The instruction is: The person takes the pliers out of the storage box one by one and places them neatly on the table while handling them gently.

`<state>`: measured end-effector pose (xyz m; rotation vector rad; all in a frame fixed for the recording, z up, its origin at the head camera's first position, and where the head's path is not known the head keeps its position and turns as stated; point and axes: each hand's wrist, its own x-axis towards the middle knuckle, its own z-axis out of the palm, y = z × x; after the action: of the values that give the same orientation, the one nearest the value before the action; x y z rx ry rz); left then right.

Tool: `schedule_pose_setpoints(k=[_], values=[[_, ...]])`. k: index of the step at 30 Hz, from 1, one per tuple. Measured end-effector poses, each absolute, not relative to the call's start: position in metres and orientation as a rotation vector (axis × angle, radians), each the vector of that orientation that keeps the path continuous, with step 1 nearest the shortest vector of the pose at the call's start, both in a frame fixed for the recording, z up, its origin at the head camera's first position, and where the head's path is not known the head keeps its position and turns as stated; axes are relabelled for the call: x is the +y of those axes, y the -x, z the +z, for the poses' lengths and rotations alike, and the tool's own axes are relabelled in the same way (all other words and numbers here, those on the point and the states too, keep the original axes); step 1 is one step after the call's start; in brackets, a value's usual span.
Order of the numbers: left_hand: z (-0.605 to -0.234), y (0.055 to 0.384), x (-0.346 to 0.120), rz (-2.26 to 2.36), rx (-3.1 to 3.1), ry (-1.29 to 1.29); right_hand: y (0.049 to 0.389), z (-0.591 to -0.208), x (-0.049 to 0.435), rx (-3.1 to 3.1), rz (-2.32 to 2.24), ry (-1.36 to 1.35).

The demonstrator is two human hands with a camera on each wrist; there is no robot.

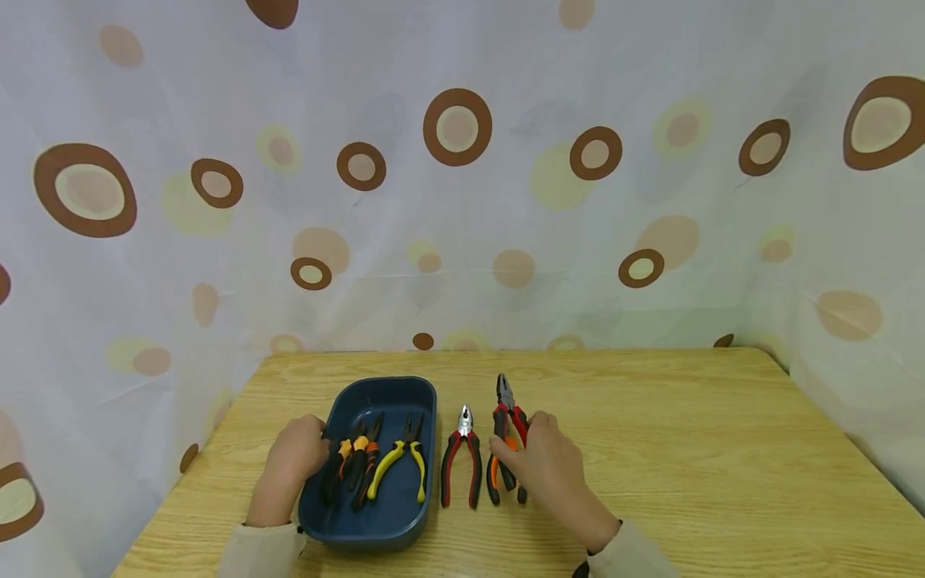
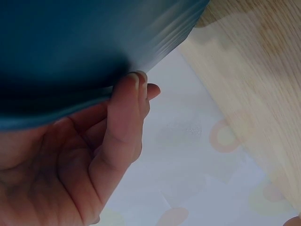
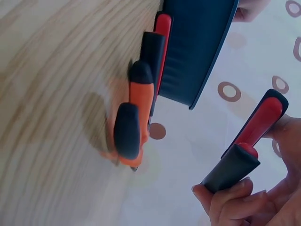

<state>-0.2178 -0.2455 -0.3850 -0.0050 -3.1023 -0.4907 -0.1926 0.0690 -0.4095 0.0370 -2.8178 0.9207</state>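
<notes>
My right hand [image 1: 551,466] holds red-and-black pliers [image 1: 505,393] by the handles, jaws pointing away from me. In the right wrist view their handles [image 3: 258,123] are raised off the table. Below them, orange-and-black pliers [image 1: 493,480] lie on the wood, partly hidden in the head view. Red-and-black pliers with bright jaws [image 1: 465,419] lie between these and a blue plastic bin [image 1: 426,393]. My left hand [image 1: 296,453] grips the bin's left rim, fingertips against its outer wall [image 2: 94,42]. Inside the bin lie yellow-handled long-nose pliers [image 1: 390,466] and several orange-and-black pliers [image 1: 372,453].
Everything stands on a light wooden table [image 1: 686,449]. Behind and beside it hangs a pale curtain [image 1: 506,217] with brown and yellow round patterns. The bin sits toward the table's left edge.
</notes>
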Motion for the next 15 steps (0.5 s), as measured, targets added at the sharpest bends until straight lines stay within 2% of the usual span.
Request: schedule_pose_setpoints(k=[15], values=[[-0.387, 0.218, -0.246, -0.481, -3.106, -0.007, 0.196, -0.417, 0.097, -2.879, 0.888, 0.043]])
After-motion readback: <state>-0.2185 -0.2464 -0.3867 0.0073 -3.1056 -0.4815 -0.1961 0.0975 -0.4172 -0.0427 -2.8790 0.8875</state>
